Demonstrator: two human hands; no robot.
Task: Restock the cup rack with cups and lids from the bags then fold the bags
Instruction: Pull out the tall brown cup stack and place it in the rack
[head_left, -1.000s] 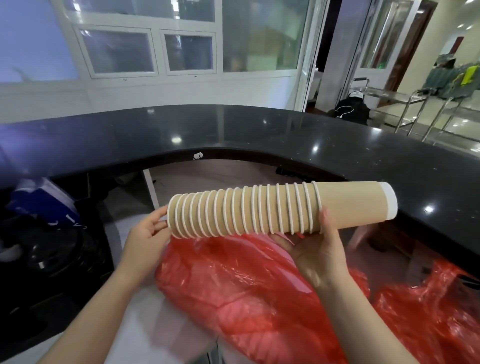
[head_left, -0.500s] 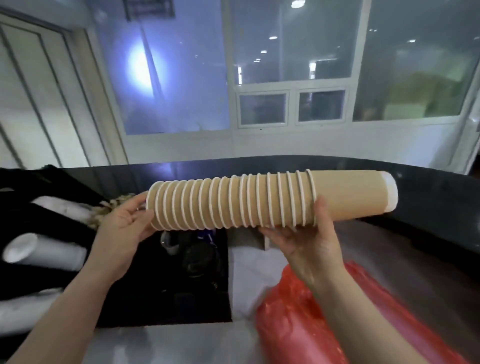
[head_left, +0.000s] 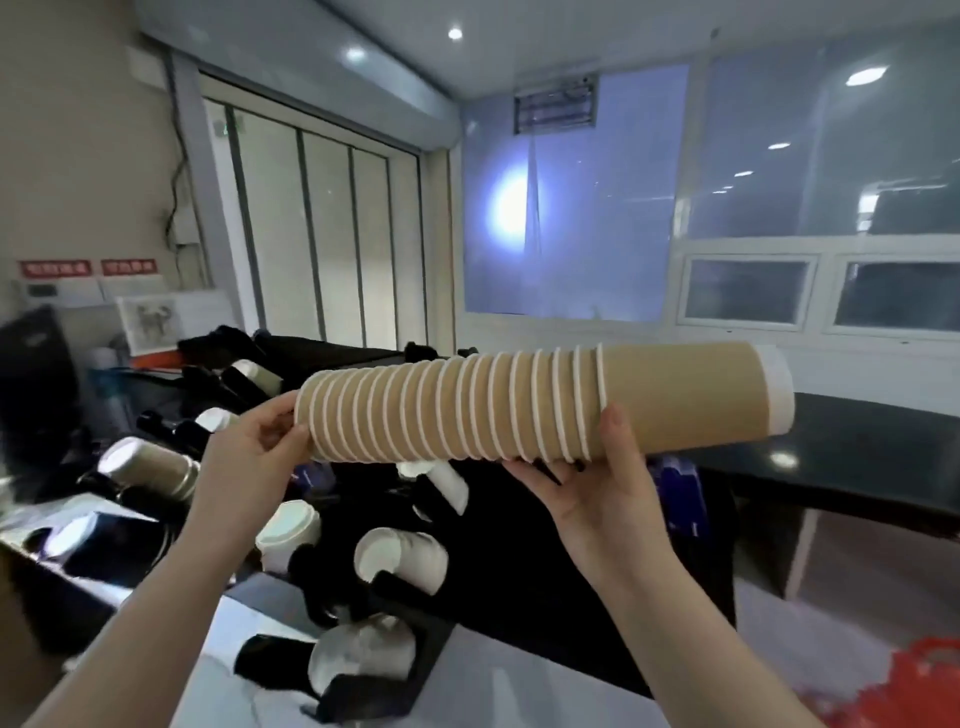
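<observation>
While both hands hold one long stack sideways in mid-air, things lie as follows, left to right.

Cup rack (head_left: 457, 631): black, low on the left; white and brown cups poke out of its slots at a slant.
Left hand (head_left: 244, 467): fingers curl round the open-rim end of the stack, thumb on the near side.
Cup stack (head_left: 519, 410): brown paper cups with white rims, nested, lying nearly level above the rack, its white base pointing right.
Right hand (head_left: 597, 499): palm up beneath the stack, fingers cupped under it, thumb against its near side.
Counter (head_left: 857, 457): dark, behind the stack's right end.
Red bag (head_left: 904, 691): crumpled at the lower right corner, well apart from both hands.
</observation>
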